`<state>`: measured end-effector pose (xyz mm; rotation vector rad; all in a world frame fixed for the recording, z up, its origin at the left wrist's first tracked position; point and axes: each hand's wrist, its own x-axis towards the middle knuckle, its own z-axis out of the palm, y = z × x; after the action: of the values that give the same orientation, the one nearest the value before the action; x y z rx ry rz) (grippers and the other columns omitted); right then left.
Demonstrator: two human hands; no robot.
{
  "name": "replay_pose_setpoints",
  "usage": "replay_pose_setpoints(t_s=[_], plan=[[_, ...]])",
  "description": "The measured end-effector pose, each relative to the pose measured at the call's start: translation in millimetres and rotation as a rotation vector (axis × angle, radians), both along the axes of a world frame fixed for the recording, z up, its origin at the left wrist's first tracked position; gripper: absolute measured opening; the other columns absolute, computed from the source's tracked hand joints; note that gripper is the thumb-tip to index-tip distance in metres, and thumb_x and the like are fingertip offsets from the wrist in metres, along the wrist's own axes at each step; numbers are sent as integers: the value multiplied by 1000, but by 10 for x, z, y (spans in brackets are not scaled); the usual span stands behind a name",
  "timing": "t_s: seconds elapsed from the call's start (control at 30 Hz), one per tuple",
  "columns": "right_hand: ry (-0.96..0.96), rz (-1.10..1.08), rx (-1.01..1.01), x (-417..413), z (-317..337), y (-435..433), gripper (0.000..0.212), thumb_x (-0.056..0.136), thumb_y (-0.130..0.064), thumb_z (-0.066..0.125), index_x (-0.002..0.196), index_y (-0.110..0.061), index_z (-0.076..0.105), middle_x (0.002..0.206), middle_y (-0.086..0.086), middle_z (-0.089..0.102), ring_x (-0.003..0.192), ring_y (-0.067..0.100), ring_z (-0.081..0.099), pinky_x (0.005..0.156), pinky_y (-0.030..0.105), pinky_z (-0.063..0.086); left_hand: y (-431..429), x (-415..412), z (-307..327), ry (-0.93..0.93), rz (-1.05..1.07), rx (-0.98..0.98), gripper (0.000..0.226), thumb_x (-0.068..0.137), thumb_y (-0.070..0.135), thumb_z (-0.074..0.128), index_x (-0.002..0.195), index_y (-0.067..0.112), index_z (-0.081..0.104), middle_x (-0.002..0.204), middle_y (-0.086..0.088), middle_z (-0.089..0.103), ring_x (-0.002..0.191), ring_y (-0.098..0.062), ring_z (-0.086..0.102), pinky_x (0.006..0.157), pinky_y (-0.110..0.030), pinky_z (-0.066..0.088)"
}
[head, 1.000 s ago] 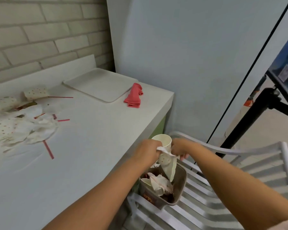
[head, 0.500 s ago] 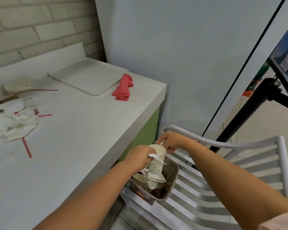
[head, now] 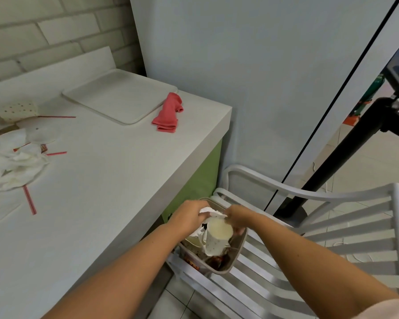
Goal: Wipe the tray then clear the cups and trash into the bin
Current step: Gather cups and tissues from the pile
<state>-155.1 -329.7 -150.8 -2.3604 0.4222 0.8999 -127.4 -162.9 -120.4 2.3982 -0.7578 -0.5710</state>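
We see a smooth white counter (head: 106,180) at 9 o'clock and a slatted chair (head: 332,229) at 4. A flat, round-cornered tray (head: 120,97) is at 11. The taupe plastic bin (head: 238,252) sits on the seat at 6 w/ a dotted paper cup (head: 217,240) tilted inside. Hands are close together: left hand (head: 189,217) clutches a crumpled napkin (head: 211,211), right hand (head: 237,216) grips the cup rim. Fingertips hidden; bin contents murky.

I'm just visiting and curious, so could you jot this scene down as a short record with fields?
Left hand: grips crumpled napkin above the bin
Right hand: holds paper cup by its rim
Bin: on white chair, holds cups and paper
Tray: on counter, red cloth beside it
Uncleared on counter: napkins, red straws, dotted cup
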Motion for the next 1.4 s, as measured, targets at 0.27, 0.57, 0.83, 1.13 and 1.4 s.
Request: replay_pose_setpoints(t_s=[0.27,0.57,0.83,1.13,1.4], plan=[[-203,-117,501,133,112,-9,38,93,-5,51,131,-8,51,84,3,61,65,10,59,58,19,50,-38,193,-230,421,453,-261,38,93,33,47,111,2,61,111,-18,64,103,-31,61,93,-40,48],[-286,3,510,219,159,277,38,84,0,64,119,1,48,83,10,63,62,14,63,56,19,56,-258,185,-120,882,599,-395,57,94,56,34,125,11,52,110,-23,63,76,-24,64,70,-31,52],[-272,35,122,134,-131,214,28,85,-12,64,113,-10,58,99,5,63,78,13,54,61,17,43,-237,103,-136,848,538,-211,64,95,51,37,145,11,30,151,-12,31,136,-28,36,109,-39,33],[255,139,26,-35,-446,251,65,91,-13,59,146,-15,26,134,21,51,116,32,58,92,38,53,-178,157,-65,602,551,-114,63,96,40,44,145,6,25,149,-13,33,132,-28,39,110,-42,35],[120,297,-40,282,193,485,28,97,-9,40,120,0,54,109,16,65,87,23,69,68,28,54,-66,64,262,319,472,-182,29,95,23,49,120,9,54,123,-12,59,113,-26,57,101,-36,44]])
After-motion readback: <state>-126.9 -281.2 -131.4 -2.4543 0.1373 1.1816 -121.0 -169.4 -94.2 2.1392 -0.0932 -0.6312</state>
